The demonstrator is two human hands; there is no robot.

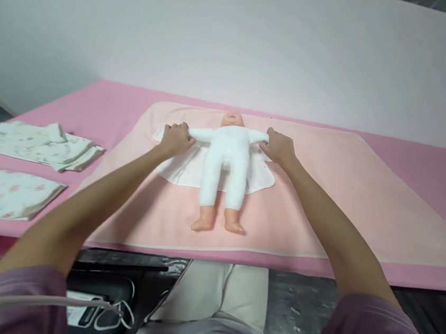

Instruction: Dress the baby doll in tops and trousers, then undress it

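A baby doll (228, 149) with a white cloth body lies on its back, feet toward me and arms stretched out sideways. Beneath its torso an opened white baby shirt (260, 177) is spread flat. My left hand (177, 140) is closed around the end of the doll's arm on the left. On the other side, my right hand (279, 147) grips the end of the other arm. The doll's hands are hidden by my fingers. Whether shirt fabric is also in my grip, I cannot tell.
A light peach blanket (347, 201) lies under the doll on the pink table cover (114, 97). Folded patterned baby clothes (30, 144) and a folded printed cloth (9, 192) sit at the left. Below the table edge, a white cable (112, 309) rests on a black seat.
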